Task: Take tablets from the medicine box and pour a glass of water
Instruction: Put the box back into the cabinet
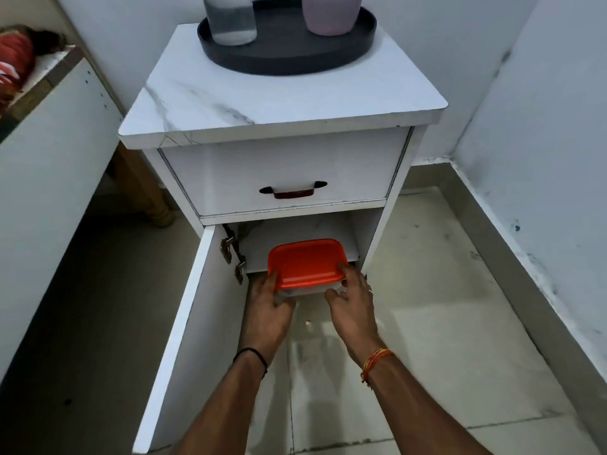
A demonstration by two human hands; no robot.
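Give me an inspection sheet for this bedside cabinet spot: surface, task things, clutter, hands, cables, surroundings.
Surface: white marble-pattern cabinet top, bare in front of a round black tray.
Job's things: orange-lidded clear plastic box at the mouth of the lower compartment; grey translucent water vessel and pink frosted cup on the tray.
Clutter: nothing seen.
Grippers: left hand and right hand grip the box's two front corners.
Cables: nothing seen.
Surroundings: lower cabinet door swung open to the left; drawer shut; tiled floor; scuffed white wall on the right.
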